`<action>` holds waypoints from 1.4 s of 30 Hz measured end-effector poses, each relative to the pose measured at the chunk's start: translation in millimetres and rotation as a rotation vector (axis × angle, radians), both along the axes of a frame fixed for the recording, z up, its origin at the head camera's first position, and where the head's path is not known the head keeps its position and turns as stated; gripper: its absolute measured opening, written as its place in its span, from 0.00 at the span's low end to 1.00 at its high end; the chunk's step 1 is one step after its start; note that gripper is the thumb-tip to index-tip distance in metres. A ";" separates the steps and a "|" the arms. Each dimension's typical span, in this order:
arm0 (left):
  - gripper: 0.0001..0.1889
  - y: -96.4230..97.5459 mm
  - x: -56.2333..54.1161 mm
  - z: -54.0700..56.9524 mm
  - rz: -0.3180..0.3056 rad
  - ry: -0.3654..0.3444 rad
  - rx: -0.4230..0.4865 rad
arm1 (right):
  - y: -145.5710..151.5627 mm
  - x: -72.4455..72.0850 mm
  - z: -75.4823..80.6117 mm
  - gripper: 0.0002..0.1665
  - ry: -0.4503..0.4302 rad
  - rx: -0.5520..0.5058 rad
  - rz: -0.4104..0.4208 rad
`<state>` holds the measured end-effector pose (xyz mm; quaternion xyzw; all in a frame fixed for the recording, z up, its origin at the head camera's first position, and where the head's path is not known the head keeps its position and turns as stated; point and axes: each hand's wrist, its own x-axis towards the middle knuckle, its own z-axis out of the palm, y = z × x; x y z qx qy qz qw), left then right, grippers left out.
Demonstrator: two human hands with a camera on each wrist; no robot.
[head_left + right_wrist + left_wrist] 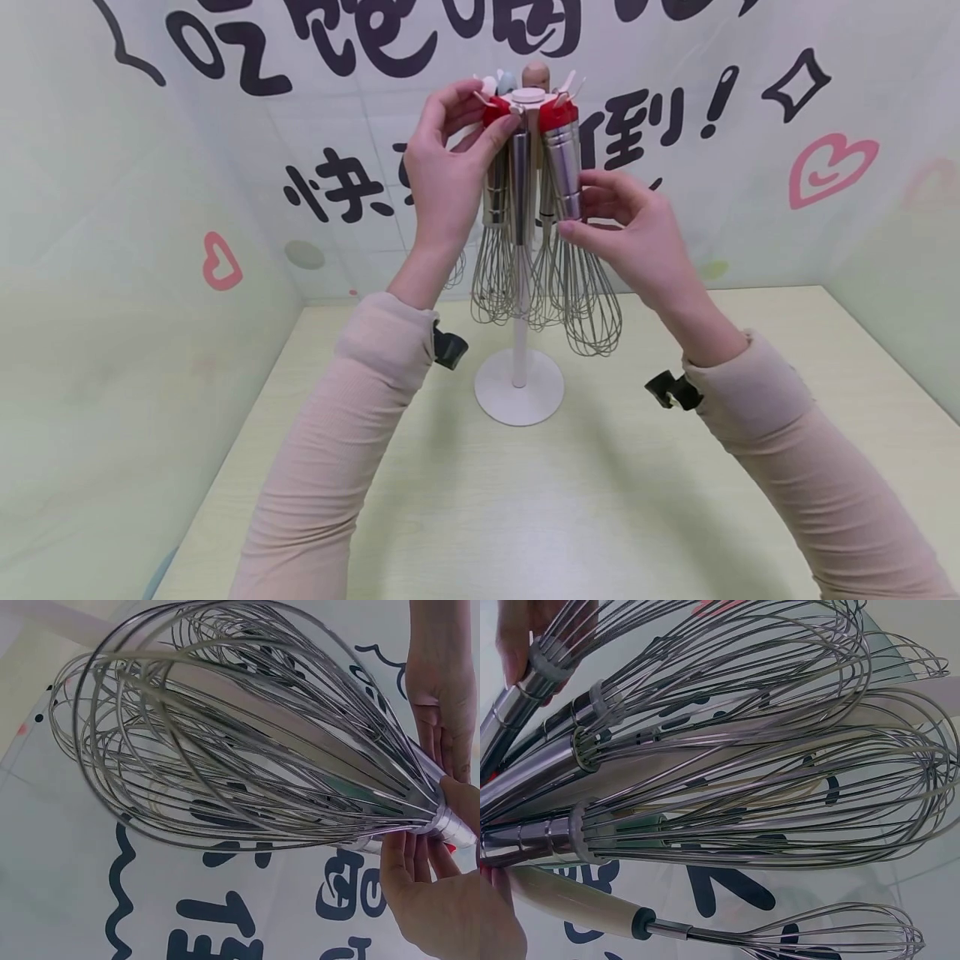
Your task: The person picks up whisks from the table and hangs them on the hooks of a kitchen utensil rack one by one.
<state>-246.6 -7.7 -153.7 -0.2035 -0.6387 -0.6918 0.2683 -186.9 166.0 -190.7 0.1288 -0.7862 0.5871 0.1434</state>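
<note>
A white rotating-style stand carries several whisks hanging head down from hooks at its top. My left hand is at the top left, its fingers and thumb around the red end of a steel-handled whisk. My right hand pinches the lower handle of another steel whisk, which has a red cap and hangs slightly tilted, its wire loops to the lower right. In the left wrist view, a whisk with a cream handle hangs beside the steel ones.
The stand's round white base rests on a pale wood-grain table. Behind it is a light wall sheet with black characters and pink hearts. A wooden knob-ended handle rises at the back of the stand.
</note>
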 end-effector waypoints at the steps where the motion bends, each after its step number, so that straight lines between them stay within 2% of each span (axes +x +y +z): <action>1: 0.25 -0.2 -2.5 -1.3 -0.003 0.008 0.002 | -0.9 -0.7 -1.1 0.29 0.002 -0.015 0.004; 6: 0.26 -0.1 1.2 0.4 0.001 0.013 -0.005 | -4.0 -3.0 -4.4 0.29 0.026 -0.049 0.025; 13: 0.26 0.5 14.6 4.4 -0.003 0.008 -0.018 | -5.2 -7.0 -8.6 0.27 0.063 -0.084 0.044; 22: 0.27 -1.6 20.4 1.3 0.006 0.001 -0.057 | -0.7 -10.4 -14.7 0.22 0.080 -0.082 0.017; 31: 0.25 -14.0 8.1 -13.7 0.066 -0.002 -0.075 | 11.9 -7.7 -15.1 0.18 0.073 -0.074 -0.036; 36: 0.23 -24.5 11.7 -22.6 0.094 0.026 -0.122 | 25.8 -4.4 -15.4 0.18 0.074 -0.071 -0.062; 42: 0.21 -38.4 17.4 -37.0 0.207 0.082 -0.213 | 43.8 -1.2 -18.3 0.18 0.084 -0.069 -0.122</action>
